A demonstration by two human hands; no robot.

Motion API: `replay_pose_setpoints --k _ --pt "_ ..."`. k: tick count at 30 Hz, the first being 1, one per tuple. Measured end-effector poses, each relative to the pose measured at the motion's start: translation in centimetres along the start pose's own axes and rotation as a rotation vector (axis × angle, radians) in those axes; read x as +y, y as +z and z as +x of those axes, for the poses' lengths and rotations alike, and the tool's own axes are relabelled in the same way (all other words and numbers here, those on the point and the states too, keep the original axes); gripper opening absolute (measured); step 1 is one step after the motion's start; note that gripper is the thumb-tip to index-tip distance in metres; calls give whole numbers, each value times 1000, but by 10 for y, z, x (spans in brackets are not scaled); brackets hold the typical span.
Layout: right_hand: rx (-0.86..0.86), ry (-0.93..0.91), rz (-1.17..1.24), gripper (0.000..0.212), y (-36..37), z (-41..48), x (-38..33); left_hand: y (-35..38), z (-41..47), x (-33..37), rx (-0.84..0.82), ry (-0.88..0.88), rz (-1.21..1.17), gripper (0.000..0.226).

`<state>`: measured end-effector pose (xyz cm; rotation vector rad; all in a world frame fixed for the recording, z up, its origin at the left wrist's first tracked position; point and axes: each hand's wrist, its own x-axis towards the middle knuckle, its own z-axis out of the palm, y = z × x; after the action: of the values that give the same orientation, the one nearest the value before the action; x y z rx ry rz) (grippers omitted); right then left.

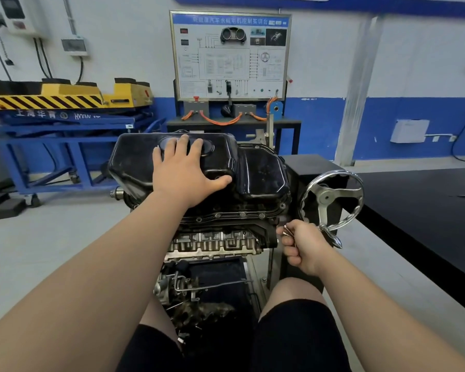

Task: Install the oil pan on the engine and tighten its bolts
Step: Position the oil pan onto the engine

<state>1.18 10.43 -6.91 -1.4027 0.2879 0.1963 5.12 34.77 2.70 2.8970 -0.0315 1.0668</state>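
under the left hand (pixel 184 167) sits the black oil pan (pixel 261 173), laid open side down on top of the upturned engine (pixel 218 242). the hand lies flat, fingers spread wide and thumb out to the right, pressing on the pan's raised part. my guess is that it steadies the pan so its flange does not slip off the block's holes while fasteners go in.

below and to the right of that hand, the right hand (pixel 304 245) is curled round a small bunch of bolts (pixel 289 232), their ends poking out toward the near right corner of the flange. holding several at once likely saves reaching away between holes.

just beyond the right hand, close to its knuckles, is the stand's chrome handwheel (pixel 330 197), which neither hand grips. along the flange between the two hands small round spots show, too small to tell whether they are seated bolts or bare holes. the pan looks placed, and tightening seems not yet begun.
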Motion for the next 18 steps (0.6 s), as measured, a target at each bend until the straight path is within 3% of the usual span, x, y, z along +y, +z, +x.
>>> replay_pose_setpoints --k 6,18 --pt "-48 -79 -104 15 -7 -12 -2 -6 -9 -2 -58 -28 -8 116" --pt "3 -137 -65 32 -20 -9 -18 -12 -16 -5 -94 -56 -9 118"
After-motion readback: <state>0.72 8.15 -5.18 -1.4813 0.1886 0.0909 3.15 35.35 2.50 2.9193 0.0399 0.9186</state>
